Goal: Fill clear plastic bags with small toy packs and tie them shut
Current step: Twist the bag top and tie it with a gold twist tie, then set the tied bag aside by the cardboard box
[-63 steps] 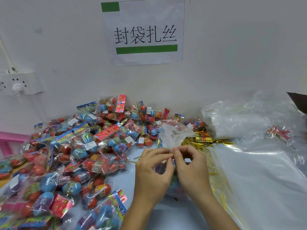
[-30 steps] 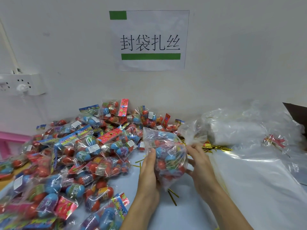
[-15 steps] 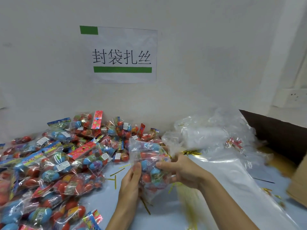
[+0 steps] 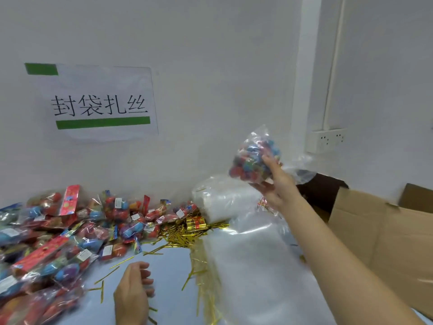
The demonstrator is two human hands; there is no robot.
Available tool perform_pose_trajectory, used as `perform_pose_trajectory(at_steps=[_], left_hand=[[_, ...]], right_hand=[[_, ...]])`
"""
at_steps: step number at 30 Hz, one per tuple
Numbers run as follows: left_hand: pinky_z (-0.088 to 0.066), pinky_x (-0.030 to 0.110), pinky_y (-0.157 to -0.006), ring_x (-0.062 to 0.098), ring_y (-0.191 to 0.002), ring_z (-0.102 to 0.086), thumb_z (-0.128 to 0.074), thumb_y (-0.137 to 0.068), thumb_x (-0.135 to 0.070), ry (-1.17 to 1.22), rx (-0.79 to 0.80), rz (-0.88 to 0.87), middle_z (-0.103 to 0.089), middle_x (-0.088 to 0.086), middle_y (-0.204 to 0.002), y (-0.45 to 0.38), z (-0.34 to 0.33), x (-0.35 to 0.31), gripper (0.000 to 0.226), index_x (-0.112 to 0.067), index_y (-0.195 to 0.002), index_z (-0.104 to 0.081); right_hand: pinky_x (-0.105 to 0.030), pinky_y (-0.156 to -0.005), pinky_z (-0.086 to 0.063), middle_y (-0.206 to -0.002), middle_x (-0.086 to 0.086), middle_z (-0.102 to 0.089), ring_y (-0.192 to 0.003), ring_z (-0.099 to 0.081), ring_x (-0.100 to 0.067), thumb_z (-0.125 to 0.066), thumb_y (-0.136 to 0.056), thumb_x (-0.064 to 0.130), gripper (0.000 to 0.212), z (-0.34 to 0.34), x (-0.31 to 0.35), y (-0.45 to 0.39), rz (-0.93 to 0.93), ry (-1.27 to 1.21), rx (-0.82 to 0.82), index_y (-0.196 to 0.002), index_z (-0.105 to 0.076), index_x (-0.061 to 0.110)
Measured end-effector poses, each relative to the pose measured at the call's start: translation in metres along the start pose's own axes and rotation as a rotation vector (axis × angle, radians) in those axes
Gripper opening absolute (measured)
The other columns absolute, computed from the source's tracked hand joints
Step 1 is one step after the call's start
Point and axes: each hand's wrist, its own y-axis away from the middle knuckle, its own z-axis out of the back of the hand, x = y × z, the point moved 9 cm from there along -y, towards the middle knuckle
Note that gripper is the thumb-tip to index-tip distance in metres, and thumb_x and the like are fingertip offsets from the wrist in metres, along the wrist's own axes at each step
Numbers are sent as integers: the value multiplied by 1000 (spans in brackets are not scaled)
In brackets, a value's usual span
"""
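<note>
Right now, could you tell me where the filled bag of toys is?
In the head view the filled bag is up in the air at right, held by the right hand, above the stack of clear bags and beside the cardboard box.

Filled bag point(image 4: 254, 158): clear, packed with colourful toys, raised in right hand point(image 4: 275, 184).
Toy packs point(image 4: 70, 235): heaped on bench, left.
Gold ties point(image 4: 185, 238): scattered beside heap.

Both hands, left point(image 4: 132, 293) and right point(image 4: 277, 184), are bare, and the forearms show no sleeves.
</note>
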Motion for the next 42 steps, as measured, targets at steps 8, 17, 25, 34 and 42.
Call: perform_pose_trajectory(at_steps=[8,17,25,34,42], left_hand=[[-47,41,-61,34,-69,-54,-36,-105,-20,-93,-22,-26,-59,21,-81,5,-4,-6,37,-7,-82,-62],[-48,41,-62,34,-68,-54,-40,-105,-17,-137,-5,-78,-58,21,-78,6,-5,-11,34,-7,-80,-61],[-47,37,-58,30,-66,-57,-42,-104,-10,-175,56,-117,-63,17,-74,7,-7,-11,35,-6,-76,-63],[-46,35,-55,23,-60,-59,-43,-101,-6,-156,53,-121,-63,12,-71,8,-2,-11,34,-9,-73,-64],[-46,31,-53,17,-56,-56,-43,-100,-4,-161,81,-141,-61,12,-70,12,-5,-15,33,-7,-74,-63]], right_hand=[[-39,-94,-57,-111,-4,-63,-106,-65,-18,-76,-88,36,34,61,85,-19,188,-232,-541,-88,-49,15],[-37,-96,-54,-135,-13,-59,-115,-64,-26,-52,-98,8,27,66,51,-28,125,-132,-385,-124,-56,2],[-28,-77,-51,-108,-7,-74,-99,-72,-24,-63,-93,7,26,32,-61,5,-36,748,60,-118,-69,13],[-62,-119,-6,-168,4,15,-151,17,-42,-32,-97,69,83,56,-194,33,-281,1971,416,-161,1,28],[-59,-119,2,-168,5,16,-152,18,-38,-9,-99,67,70,59,-215,27,-146,2071,405,-160,6,35]])
